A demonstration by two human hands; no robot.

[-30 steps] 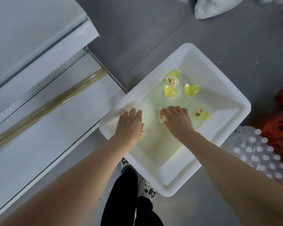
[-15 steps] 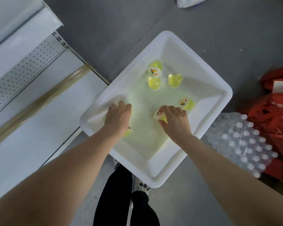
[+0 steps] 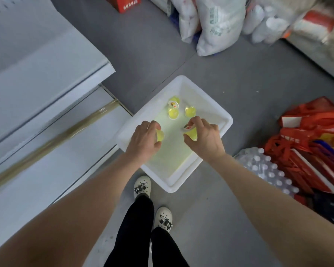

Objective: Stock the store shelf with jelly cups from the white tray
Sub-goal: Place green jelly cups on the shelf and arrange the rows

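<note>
Gripping one yellow jelly cup (image 3: 160, 135) in the left hand (image 3: 144, 140), curled tight round it, above the white tray (image 3: 204, 103). Pinching a second cup (image 3: 191, 132) in the right hand (image 3: 205, 139). Leaving three more cups (image 3: 173, 113) in the tray's far corner, down on the grey floor (image 3: 239, 83) beside the store shelf (image 3: 46, 160).

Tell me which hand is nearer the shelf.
Left. The left hand is over the tray edge beside the shelf; the right hand is farther off, across the tray.
</note>
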